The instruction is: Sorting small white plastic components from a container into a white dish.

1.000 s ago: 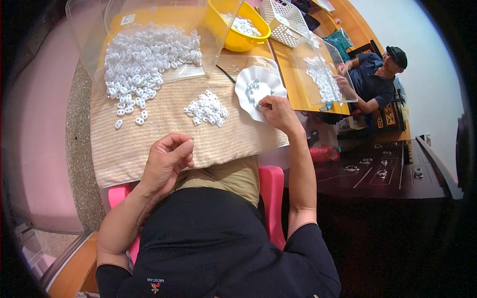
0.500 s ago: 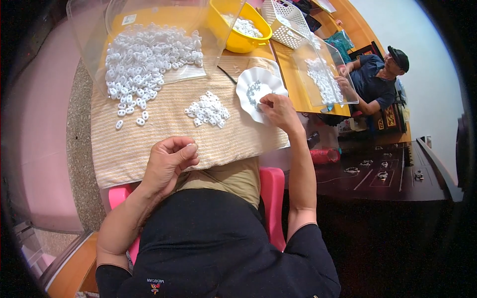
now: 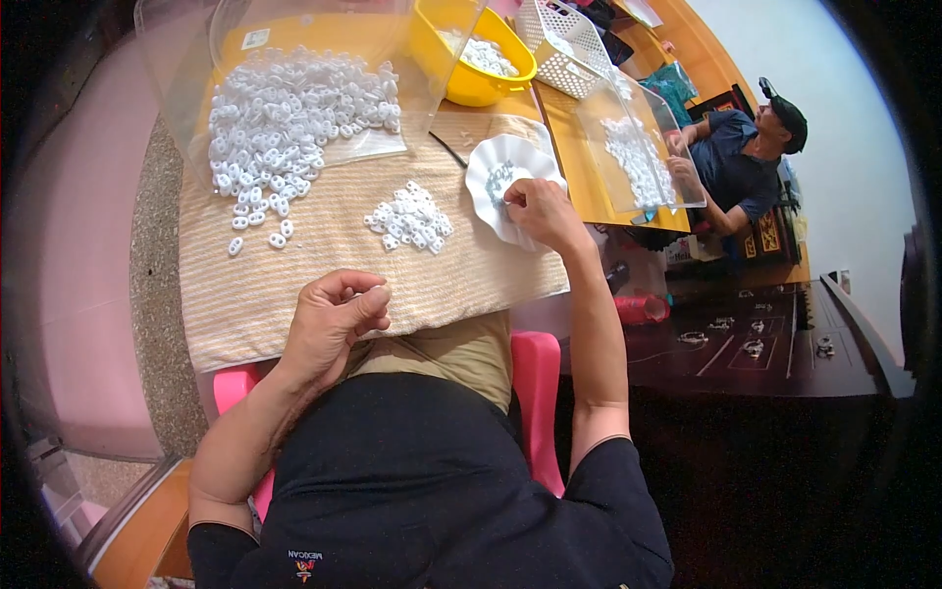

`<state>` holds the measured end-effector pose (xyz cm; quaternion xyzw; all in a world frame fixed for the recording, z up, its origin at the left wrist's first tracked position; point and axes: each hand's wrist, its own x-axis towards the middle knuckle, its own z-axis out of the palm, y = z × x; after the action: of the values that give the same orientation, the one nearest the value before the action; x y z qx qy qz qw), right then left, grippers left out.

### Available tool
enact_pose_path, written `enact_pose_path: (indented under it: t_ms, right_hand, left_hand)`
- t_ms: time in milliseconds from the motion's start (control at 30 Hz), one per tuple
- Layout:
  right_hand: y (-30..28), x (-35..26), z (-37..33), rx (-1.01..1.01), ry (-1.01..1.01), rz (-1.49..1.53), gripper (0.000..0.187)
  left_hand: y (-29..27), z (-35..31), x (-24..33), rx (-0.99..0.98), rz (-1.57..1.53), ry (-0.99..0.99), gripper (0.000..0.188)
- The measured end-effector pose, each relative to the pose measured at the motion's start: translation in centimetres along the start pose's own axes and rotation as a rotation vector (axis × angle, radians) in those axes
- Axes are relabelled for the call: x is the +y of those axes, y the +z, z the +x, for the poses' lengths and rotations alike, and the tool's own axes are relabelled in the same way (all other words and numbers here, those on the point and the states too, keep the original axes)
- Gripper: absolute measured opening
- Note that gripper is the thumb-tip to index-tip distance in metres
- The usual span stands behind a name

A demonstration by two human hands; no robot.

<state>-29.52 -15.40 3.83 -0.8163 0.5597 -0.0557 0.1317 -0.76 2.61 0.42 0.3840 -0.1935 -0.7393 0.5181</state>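
My left hand (image 3: 339, 319) is closed, thumb against curled fingers, just above the near edge of the cloth. Whatever sits in that pinch is too small or too hidden to make out. Over a white wavy-rimmed dish (image 3: 483, 200), my right hand (image 3: 545, 213) has its fingertips pinched together. Inside the dish lie small grey metal-looking pieces (image 3: 498, 181), and my fingers cover part of it. Between the hands, a small pile of white oval two-holed plastic pieces (image 3: 408, 216) rests on the striped cloth (image 3: 294, 304).
A clear bin (image 3: 169, 108) lies at the far left, similar white pieces spilling from it. Behind stand a yellow basin (image 3: 481, 90) and a white perforated basket (image 3: 564, 59). At the right, a co-worker (image 3: 741, 162) reaches into another clear bin (image 3: 638, 162). A dark stick (image 3: 448, 148) lies near the dish.
My right hand has shifted slightly left over the dish, its fingertips closer to the grey pieces. My left hand stays nearly still. The co-worker's head has lifted.
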Motion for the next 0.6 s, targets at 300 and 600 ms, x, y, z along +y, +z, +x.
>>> enact_pose_path:
  t_ms: [300, 600]
  right_hand:
    - [-0.16, -0.4, -0.21, -0.001, 0.026, -0.054, 0.018]
    - [0.02, -0.31, -0.28, 0.058, 0.062, -0.024, 0.019]
  left_hand:
    - [-0.21, 0.06, -0.27, -0.012, -0.001, 0.002, 0.013]
    - [0.07, -0.19, 0.01, 0.014, 0.039, 0.014, 0.015]
